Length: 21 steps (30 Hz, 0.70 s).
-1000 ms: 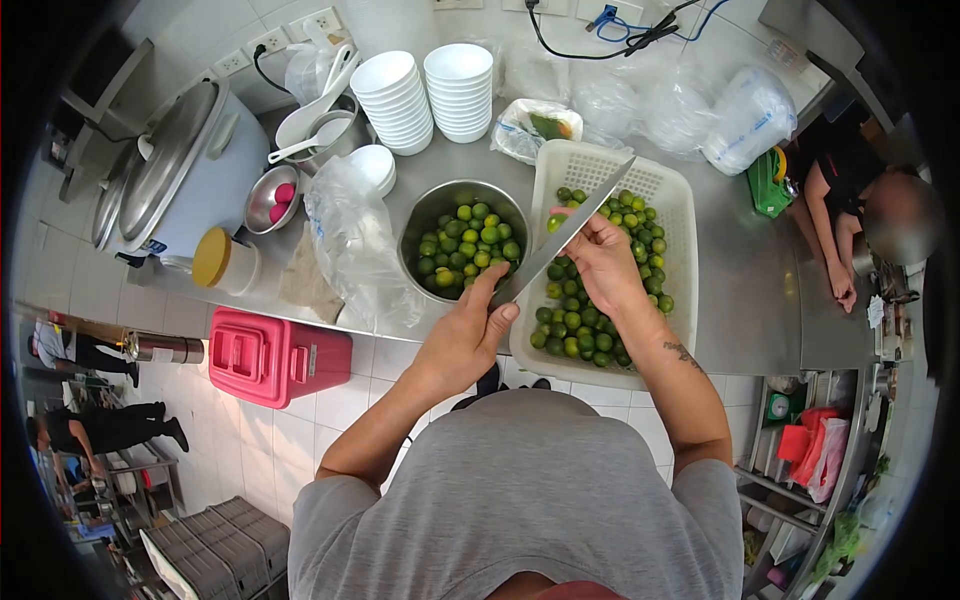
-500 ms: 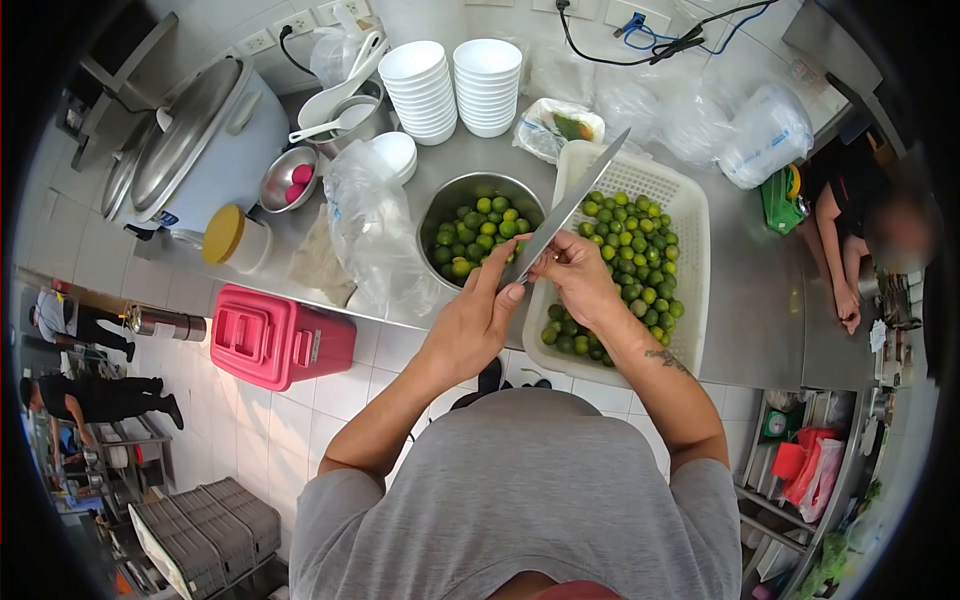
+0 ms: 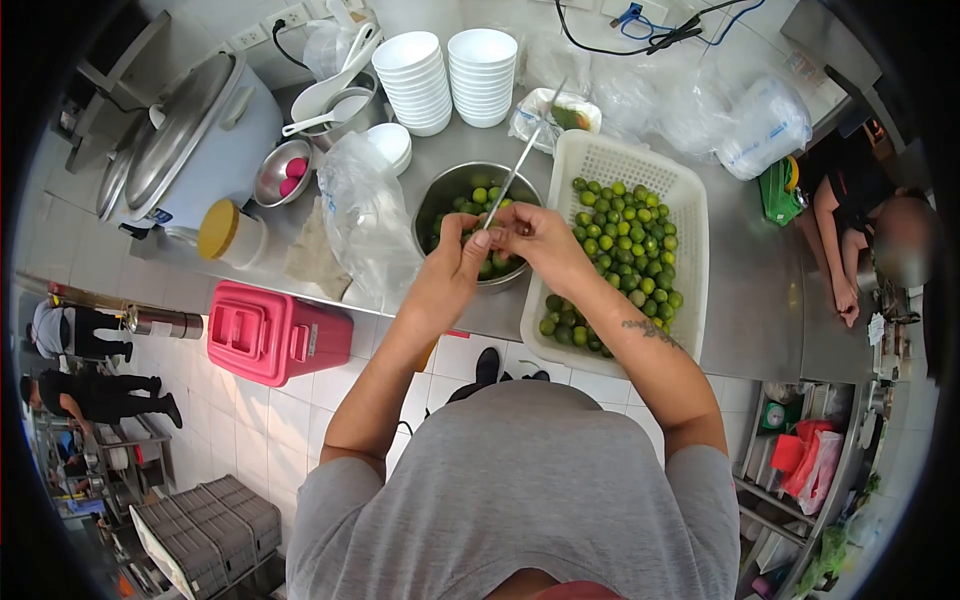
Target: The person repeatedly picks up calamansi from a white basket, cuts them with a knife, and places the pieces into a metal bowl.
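My left hand [image 3: 445, 280] is closed around the lower end of a long kitchen knife [image 3: 522, 160], whose blade points up and away with its thin edge towards me. My right hand [image 3: 540, 242] is beside it, thumb and fingertips pinched together against the knife's lower end; whatever they hold is hidden. Both hands are over the near rim of a steel pot [image 3: 432, 192] with small green limes [image 3: 482, 195] in it. To the right, under my right forearm, a white perforated basket [image 3: 685, 195] holds many more limes [image 3: 635, 240].
Stacks of white bowls [image 3: 482, 80] stand behind the pot. A plastic bag [image 3: 365, 225], a yellow-lidded tub [image 3: 218, 230] and a large cooker [image 3: 215, 130] are to the left. A pink bin [image 3: 275, 335] sits on the floor. A co-worker's arms [image 3: 835, 250] rest at the right.
Both hands moved left and slightly away from me, over the pot. The knife turned from showing its broad side to nearly edge-on, and its tip swung left.
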Each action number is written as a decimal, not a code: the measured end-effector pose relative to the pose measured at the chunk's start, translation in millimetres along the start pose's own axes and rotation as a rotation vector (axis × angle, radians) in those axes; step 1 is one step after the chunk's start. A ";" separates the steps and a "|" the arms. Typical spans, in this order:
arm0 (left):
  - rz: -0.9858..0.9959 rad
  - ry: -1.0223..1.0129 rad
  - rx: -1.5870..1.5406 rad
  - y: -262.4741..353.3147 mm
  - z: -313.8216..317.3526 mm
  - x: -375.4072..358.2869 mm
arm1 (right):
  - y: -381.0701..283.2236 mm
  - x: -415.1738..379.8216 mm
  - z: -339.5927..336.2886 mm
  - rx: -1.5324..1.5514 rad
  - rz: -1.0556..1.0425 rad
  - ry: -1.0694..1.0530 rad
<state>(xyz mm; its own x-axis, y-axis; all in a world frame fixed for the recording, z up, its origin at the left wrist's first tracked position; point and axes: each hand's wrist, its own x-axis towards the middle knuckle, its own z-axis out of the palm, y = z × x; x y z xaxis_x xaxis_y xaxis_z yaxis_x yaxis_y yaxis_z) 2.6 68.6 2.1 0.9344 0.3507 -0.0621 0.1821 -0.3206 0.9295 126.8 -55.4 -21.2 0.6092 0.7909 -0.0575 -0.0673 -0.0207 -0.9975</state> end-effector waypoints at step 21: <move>-0.054 0.111 -0.066 15.8 -24.6 -26.0 | -235.9 -70.4 -79.3 -0.736 -1.009 0.024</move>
<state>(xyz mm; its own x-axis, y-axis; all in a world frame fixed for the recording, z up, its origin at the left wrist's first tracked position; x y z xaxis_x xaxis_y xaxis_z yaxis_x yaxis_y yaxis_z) -26.3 76.0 27.3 0.8835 0.4622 -0.0761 0.2078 -0.2411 0.9480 162.4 -154.7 214.9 0.1462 0.6418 0.7528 0.8909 0.2453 -0.3822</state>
